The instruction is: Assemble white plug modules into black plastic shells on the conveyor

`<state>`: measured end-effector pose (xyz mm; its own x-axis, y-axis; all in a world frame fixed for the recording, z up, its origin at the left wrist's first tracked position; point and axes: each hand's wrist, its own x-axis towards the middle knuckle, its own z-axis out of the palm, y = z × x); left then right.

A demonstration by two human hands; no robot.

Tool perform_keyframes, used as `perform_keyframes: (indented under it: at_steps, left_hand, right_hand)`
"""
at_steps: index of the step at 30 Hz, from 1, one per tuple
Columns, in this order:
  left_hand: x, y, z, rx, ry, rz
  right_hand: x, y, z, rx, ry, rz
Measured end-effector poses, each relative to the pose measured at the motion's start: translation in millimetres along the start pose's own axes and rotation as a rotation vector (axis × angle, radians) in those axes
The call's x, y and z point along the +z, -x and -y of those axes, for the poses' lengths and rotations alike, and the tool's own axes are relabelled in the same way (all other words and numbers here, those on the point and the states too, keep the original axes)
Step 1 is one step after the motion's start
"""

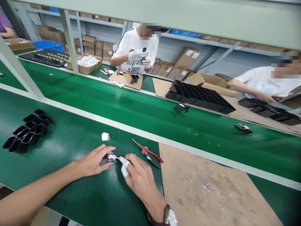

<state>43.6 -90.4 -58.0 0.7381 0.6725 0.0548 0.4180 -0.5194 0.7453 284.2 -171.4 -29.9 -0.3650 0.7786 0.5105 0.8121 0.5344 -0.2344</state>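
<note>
A black casing (108, 159) is gripped by the left hand (94, 160), seemingly steadied for the right hand (139, 174), whose grasp cannot be told.

**Cartons (187, 58) are crowding the far side**

Brown boxes (88, 45) are standing on and below a metal shelf (103, 19). A person in a printed white shirt (131, 40) is working across a green belt (105, 97); another person (264, 78) is showing at right, a purple sleeve (5, 22) at far left. A blue bin (53, 47) is resting behind a dark tray (28, 56) of yellow-and-black parts (50, 56). Beside it, a shallow carton (90, 69) is holding white pieces (88, 61). A stained cardboard sheet (204, 188) is covering part of the near bench (77, 128).
</note>
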Motion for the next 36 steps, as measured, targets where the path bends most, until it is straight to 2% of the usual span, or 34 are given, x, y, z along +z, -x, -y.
perform_keyframes:
  at_steps: [5, 13, 18, 27, 31, 36]
  left_hand:
    - [1.3, 1.0, 1.8, 0.011, 0.001, -0.006]
    - [0.5, 2.6, -5.3, 0.037, -0.053, -0.027]
    - [0.7, 3.6, -11.2, 0.122, -0.104, -0.052]
    - [2.4, 2.3, -4.6, 0.059, -0.072, -0.027]
    - [0.2, 1.1, -7.2, 0.015, -0.047, -0.006]
    - [-3.8, 0.4, -8.3, 0.035, -0.04, -0.011]
  right_hand:
    - [-0.3, -1.3, 1.8, -0.007, -0.004, -0.026]
    - [-12.6, -12.4, 30.4, -0.057, 0.286, 0.039]
    - [-17.3, -12.8, 41.2, -0.036, 0.357, 0.024]
    - [-14.7, -7.4, 23.6, 0.012, 0.267, 0.015]
    - [-15.8, -4.5, 14.9, 0.095, 0.165, 0.043]
    - [-10.6, 2.5, -5.7, 0.197, 0.082, -0.027]
